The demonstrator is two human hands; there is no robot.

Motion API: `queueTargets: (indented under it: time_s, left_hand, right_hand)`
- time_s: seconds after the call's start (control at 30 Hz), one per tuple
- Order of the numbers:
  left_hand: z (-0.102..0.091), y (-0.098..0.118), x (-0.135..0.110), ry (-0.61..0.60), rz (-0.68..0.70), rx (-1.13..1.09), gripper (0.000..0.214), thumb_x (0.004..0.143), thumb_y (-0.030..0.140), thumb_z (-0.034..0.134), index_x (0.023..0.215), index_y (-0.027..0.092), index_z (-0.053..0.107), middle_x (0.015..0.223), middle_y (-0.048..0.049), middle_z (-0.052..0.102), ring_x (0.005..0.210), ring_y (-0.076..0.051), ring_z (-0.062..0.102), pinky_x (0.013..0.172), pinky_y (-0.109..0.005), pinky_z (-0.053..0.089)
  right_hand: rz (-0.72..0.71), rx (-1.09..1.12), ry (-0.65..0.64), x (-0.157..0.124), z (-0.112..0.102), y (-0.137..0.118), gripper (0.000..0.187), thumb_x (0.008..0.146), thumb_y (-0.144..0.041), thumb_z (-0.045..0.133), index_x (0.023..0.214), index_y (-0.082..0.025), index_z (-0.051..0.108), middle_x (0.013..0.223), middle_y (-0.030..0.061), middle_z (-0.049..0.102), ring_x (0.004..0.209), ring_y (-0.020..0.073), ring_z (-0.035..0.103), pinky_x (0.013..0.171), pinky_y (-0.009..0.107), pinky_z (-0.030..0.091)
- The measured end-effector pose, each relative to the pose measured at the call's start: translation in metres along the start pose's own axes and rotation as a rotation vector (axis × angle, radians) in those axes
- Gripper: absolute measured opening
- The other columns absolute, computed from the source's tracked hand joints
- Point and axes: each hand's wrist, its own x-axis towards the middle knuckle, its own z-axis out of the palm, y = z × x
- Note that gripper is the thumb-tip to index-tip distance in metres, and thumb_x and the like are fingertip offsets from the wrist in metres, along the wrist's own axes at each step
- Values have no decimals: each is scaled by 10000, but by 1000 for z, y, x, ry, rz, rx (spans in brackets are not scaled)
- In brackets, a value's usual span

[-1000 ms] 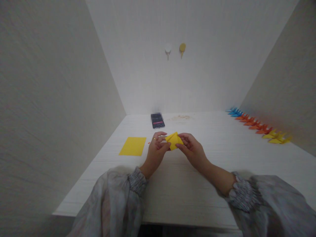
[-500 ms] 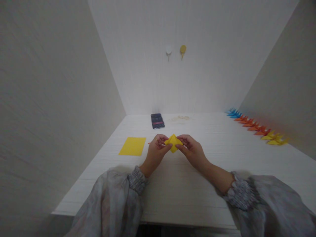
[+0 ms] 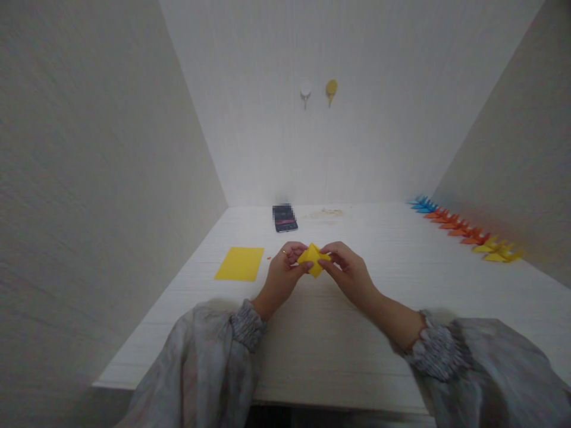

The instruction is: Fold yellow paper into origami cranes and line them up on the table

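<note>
- Pale walls [image 3: 254, 131] enclosed our white tabletop [image 3: 348, 356], with a dark phone [image 3: 285, 219] toward the back and a row of folded paper figures [image 3: 454, 224] along the right side.
- We had a small folded yellow paper [image 3: 315, 260] between our left hand [image 3: 282, 270] and right hand [image 3: 351, 270], over the tabletop's middle.
- Each hand pinched one side, thumb on the near face, the other fingers partly hidden.
- We judged it light and easily creased, stiffer where layers stacked; its side corners suited a gentle fingertip hold that spared the middle.
- Left of our left hand, apart from it, a flat yellow sheet [image 3: 239, 264] lay on the tabletop.
</note>
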Motion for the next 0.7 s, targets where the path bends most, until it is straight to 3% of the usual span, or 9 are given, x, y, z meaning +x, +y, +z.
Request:
queueTargets:
  time_s: [0.2, 0.4, 0.7]
  left_hand:
    - [0, -1, 0, 12, -14, 35, 271, 644, 201, 619, 874, 164, 480, 840, -23, 559, 781, -127, 548, 618, -227, 472]
    - [0, -1, -3, 1, -2, 85, 259, 653, 225, 614, 872, 171, 485, 858, -29, 552, 815, -141, 548, 623, -228, 470]
    - [-1, -6, -4, -12, 21, 128, 262, 671, 230, 600, 889, 178, 465, 854, -25, 534, 812, -137, 538, 621, -231, 468]
  right_hand:
    - [86, -2, 0, -1, 1, 3, 123, 734, -283, 523, 838, -218, 512, 791, 24, 540, 680, 142, 526, 619, 278, 438]
    - [226, 160, -48, -3, 4, 8, 183, 698, -336, 561, 816, -220, 484, 696, -3, 558, 634, 141, 531, 558, 256, 421]
    - [220, 138, -137, -2, 3, 11, 195, 693, -324, 574, 832, -201, 515, 779, 11, 563, 677, 141, 532, 618, 273, 429]
